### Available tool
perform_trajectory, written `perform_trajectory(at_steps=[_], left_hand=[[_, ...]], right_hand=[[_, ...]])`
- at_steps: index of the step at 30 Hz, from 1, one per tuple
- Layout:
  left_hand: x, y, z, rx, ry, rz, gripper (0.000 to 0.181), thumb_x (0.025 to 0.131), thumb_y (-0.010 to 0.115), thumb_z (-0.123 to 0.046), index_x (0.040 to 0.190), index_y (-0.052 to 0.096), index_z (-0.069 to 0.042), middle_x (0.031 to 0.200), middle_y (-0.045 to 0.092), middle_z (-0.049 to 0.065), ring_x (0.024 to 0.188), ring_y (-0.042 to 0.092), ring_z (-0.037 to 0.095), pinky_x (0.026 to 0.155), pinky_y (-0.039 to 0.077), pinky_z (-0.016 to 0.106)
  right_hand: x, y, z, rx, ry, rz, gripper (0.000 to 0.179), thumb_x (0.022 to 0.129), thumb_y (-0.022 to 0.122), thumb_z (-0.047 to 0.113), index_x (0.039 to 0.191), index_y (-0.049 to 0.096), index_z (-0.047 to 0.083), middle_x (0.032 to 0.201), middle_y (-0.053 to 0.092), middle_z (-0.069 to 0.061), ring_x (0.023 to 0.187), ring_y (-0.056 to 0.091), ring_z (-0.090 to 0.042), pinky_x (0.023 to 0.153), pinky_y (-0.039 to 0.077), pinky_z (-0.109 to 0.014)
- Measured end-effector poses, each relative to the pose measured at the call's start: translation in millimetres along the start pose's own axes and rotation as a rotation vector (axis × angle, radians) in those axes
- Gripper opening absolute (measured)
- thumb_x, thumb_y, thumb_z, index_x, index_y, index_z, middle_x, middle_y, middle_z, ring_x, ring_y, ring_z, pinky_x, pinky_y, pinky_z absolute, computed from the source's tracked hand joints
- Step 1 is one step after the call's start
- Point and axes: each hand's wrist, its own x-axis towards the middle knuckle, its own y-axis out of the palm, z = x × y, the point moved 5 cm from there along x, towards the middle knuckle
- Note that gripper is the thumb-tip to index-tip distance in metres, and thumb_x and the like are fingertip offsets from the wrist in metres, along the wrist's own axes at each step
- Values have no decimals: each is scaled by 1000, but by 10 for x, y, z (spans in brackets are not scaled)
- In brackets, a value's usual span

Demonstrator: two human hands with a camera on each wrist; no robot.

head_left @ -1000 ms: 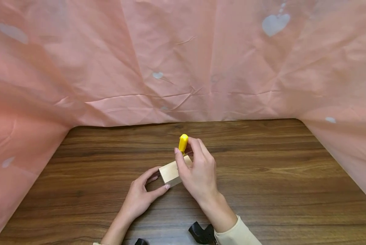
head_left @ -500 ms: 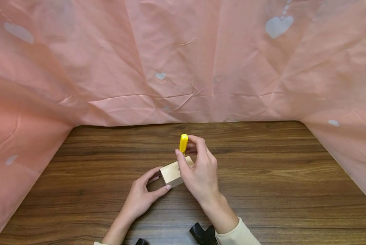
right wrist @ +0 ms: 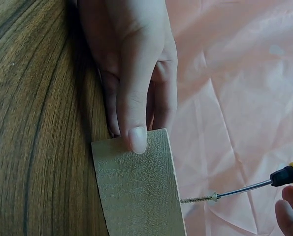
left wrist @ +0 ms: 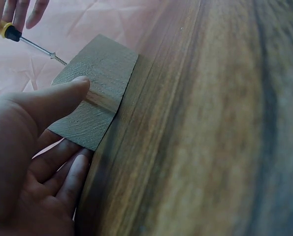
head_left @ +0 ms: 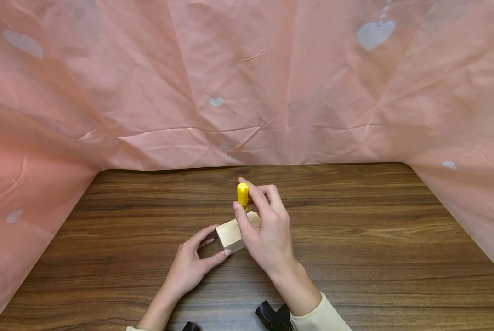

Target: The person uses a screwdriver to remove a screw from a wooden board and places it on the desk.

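Note:
A pale wooden block (head_left: 230, 233) rests on the table, its left end between the thumb and fingers of my left hand (head_left: 189, 266). The right hand (head_left: 269, 232) pinches the yellow handle of a screwdriver (head_left: 242, 194) above the block, thumb on the near side. In the right wrist view, a screw (right wrist: 198, 199) sticks out of the block's top face, most of its thread showing. The tip of the screwdriver's metal shaft (right wrist: 244, 189) meets the screw head. From the head camera the right hand hides the screw and much of the block.
The brown wood-grain table (head_left: 366, 248) extends around the hands. A pink cloth (head_left: 247, 82) with pale hearts hangs behind it and along both sides. A black object (head_left: 273, 316) lies by the right sleeve, and another dark piece (head_left: 190, 326) shows at the bottom edge.
The right fingers have shifted round the screwdriver handle, the index finger now reaching over its far side. The handle's top has moved slightly left. The left hand and block stay put.

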Motion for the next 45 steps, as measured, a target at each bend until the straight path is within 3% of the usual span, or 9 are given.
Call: perform_trajectory(at_steps=[3, 7, 13, 21, 25, 29, 36, 45], left_hand=[[4, -1, 9, 6, -12, -1, 62, 86, 93, -29, 142, 69, -20, 144, 71, 6, 130, 70, 27, 115, 54, 53], [5, -6, 16, 15, -11, -8, 63, 85, 94, -28, 143, 69, -20, 144, 71, 6, 129, 70, 27, 115, 54, 52], [4, 0, 11, 3, -6, -3, 63, 86, 93, -28, 143, 69, -20, 144, 71, 6, 130, 70, 28, 115, 54, 53], [-1, 0, -16, 19, 8, -7, 62, 86, 93, -31, 142, 70, -19, 142, 72, 7, 128, 71, 27, 113, 55, 53], [3, -3, -21, 21, 9, -9, 61, 86, 93, -30, 142, 70, -19, 142, 72, 6, 128, 71, 27, 113, 56, 53], [-2, 0, -20, 16, 10, -3, 61, 87, 92, -31, 142, 69, -18, 142, 72, 8, 128, 71, 27, 113, 55, 53], [-2, 1, -8, 17, -2, -5, 62, 86, 93, -29, 142, 69, -20, 142, 72, 5, 128, 71, 26, 114, 55, 52], [5, 3, 26, 17, -23, -6, 64, 85, 94, -27, 143, 69, -22, 142, 72, 2, 129, 70, 24, 115, 53, 50]], right_hand=[[4, 3, 4, 1, -1, 2, 48, 93, 81, 7, 140, 69, 8, 103, 65, -10, 90, 74, -16, 84, 65, -26], [9, -6, 1, 7, 21, -10, 41, 92, 82, 5, 129, 66, 2, 101, 70, -9, 88, 73, -17, 80, 66, -32], [5, -25, 1, -10, 50, -25, 33, 92, 82, 7, 120, 66, 3, 102, 73, -8, 91, 75, -19, 83, 66, -34], [4, -22, -7, -28, -19, -40, 27, 92, 85, 12, 114, 72, 4, 97, 68, -8, 86, 75, -18, 78, 67, -33], [7, -23, -10, -26, -27, -38, 30, 92, 83, 8, 120, 71, 2, 97, 70, -8, 87, 74, -17, 79, 66, -33], [6, -29, -22, -15, 18, -48, 37, 92, 82, 8, 125, 65, 1, 97, 75, -8, 87, 74, -18, 80, 65, -32], [3, -35, -29, -4, 41, -57, 30, 93, 84, 12, 114, 65, 2, 95, 74, -9, 85, 74, -19, 78, 66, -32], [-1, -31, -40, -13, 59, -53, 30, 95, 82, 12, 120, 68, 3, 100, 71, -8, 87, 74, -19, 77, 66, -35]])
